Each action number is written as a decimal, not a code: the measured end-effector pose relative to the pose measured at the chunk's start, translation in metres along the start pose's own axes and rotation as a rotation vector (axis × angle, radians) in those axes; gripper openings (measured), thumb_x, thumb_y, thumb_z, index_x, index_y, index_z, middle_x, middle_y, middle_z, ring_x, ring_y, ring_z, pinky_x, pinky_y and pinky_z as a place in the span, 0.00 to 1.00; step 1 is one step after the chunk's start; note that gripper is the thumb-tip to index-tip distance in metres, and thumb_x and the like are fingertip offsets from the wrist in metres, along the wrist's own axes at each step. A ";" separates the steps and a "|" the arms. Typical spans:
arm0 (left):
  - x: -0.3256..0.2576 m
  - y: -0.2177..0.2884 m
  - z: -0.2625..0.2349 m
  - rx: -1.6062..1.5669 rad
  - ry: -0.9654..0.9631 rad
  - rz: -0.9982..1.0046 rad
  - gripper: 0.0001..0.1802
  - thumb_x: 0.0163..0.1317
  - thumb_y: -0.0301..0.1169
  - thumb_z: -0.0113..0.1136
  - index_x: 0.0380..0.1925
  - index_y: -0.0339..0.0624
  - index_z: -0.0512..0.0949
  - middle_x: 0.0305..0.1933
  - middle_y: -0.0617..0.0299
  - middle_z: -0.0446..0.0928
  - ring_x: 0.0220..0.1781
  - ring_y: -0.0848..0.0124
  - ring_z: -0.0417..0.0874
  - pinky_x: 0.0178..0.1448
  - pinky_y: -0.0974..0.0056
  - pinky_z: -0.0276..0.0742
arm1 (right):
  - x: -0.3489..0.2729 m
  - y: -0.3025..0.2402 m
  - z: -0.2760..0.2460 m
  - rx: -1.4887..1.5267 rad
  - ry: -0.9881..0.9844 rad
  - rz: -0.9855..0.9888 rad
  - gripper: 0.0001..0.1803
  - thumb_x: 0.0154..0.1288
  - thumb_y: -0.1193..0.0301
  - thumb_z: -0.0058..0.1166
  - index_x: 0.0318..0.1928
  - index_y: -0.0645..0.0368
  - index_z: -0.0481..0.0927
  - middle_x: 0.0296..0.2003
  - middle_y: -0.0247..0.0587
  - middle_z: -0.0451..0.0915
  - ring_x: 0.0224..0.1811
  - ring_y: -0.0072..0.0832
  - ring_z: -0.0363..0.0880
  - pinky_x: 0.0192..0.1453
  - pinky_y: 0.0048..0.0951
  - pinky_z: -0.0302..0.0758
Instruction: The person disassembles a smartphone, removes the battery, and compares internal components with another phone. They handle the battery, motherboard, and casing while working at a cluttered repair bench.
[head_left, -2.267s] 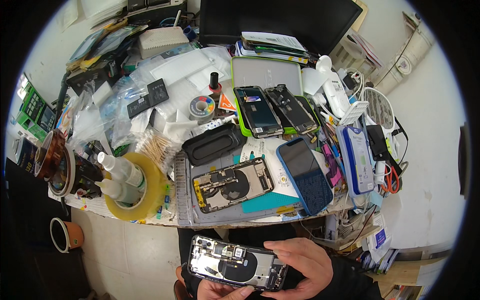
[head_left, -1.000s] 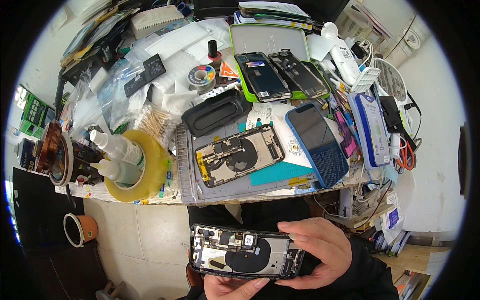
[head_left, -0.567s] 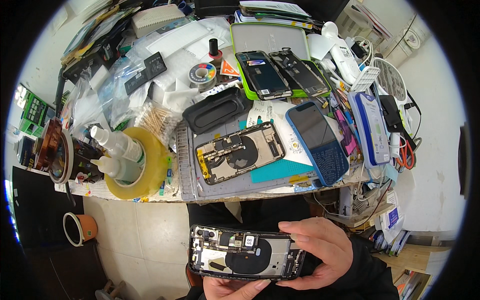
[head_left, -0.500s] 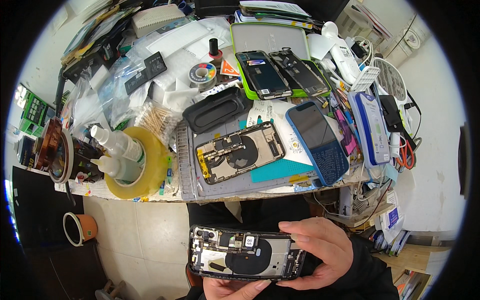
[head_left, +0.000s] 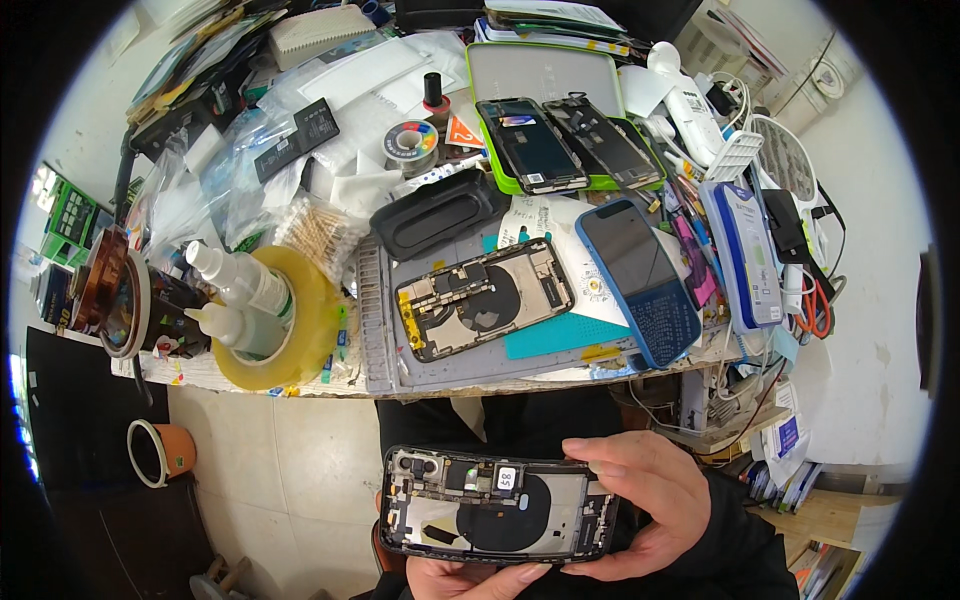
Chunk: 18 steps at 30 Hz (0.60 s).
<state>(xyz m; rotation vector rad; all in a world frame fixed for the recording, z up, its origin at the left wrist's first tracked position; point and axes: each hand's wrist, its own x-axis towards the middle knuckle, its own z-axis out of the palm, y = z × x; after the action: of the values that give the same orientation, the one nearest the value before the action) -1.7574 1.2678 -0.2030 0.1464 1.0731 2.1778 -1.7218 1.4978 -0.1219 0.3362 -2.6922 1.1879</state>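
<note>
Both hands hold an opened phone housing point(head_left: 497, 505) below the bench point(head_left: 300, 375): right hand point(head_left: 640, 500) curled around its right end, left hand point(head_left: 450, 575) gripping underneath at six o'clock.

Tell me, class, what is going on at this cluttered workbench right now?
A person holds an opened phone housing below the bench edge, its inner parts facing up. The right hand wraps its right end, and the left hand supports it from underneath. On the work mat lies a second opened phone body, beside a blue phone lying screen up. Two detached screens sit on a green-rimmed tray, and a wide tape roll rings two small bottles.
</note>
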 end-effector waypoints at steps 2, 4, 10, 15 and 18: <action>-0.001 0.002 0.002 0.005 0.013 -0.028 0.22 0.61 0.13 0.68 0.56 0.29 0.81 0.56 0.52 0.85 0.56 0.65 0.86 0.63 0.60 0.81 | 0.000 0.000 0.000 -0.002 -0.002 0.000 0.53 0.47 0.62 0.85 0.70 0.63 0.68 0.57 0.71 0.81 0.50 0.49 0.88 0.47 0.39 0.82; -0.002 0.010 0.006 0.008 0.040 -0.099 0.22 0.60 0.13 0.68 0.56 0.29 0.81 0.55 0.52 0.86 0.56 0.65 0.86 0.62 0.60 0.81 | 0.000 0.000 -0.001 -0.004 -0.006 0.001 0.53 0.47 0.62 0.85 0.70 0.63 0.68 0.58 0.71 0.81 0.50 0.49 0.88 0.47 0.39 0.82; 0.000 0.001 0.004 -0.006 0.012 -0.002 0.23 0.60 0.12 0.68 0.57 0.29 0.81 0.57 0.51 0.85 0.57 0.64 0.86 0.63 0.59 0.81 | -0.001 0.001 -0.001 0.010 0.000 -0.006 0.53 0.47 0.62 0.85 0.71 0.63 0.68 0.59 0.70 0.80 0.50 0.48 0.88 0.48 0.39 0.83; 0.004 0.010 0.010 -0.027 0.012 -0.006 0.23 0.61 0.12 0.68 0.58 0.29 0.80 0.59 0.49 0.84 0.58 0.63 0.86 0.64 0.58 0.80 | -0.001 0.000 0.004 0.033 0.069 0.024 0.43 0.51 0.63 0.82 0.65 0.67 0.76 0.60 0.64 0.81 0.49 0.45 0.88 0.49 0.36 0.82; 0.003 0.003 0.006 -0.037 -0.004 0.041 0.24 0.61 0.12 0.68 0.58 0.29 0.80 0.59 0.49 0.84 0.59 0.63 0.85 0.64 0.58 0.80 | 0.001 0.000 0.005 0.046 0.073 0.018 0.43 0.51 0.63 0.82 0.65 0.67 0.76 0.59 0.65 0.81 0.49 0.45 0.88 0.49 0.36 0.83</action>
<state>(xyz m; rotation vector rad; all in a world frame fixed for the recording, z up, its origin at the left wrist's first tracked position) -1.7590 1.2726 -0.1976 0.1576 1.0357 2.2314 -1.7230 1.4944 -0.1252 0.2697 -2.6148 1.2439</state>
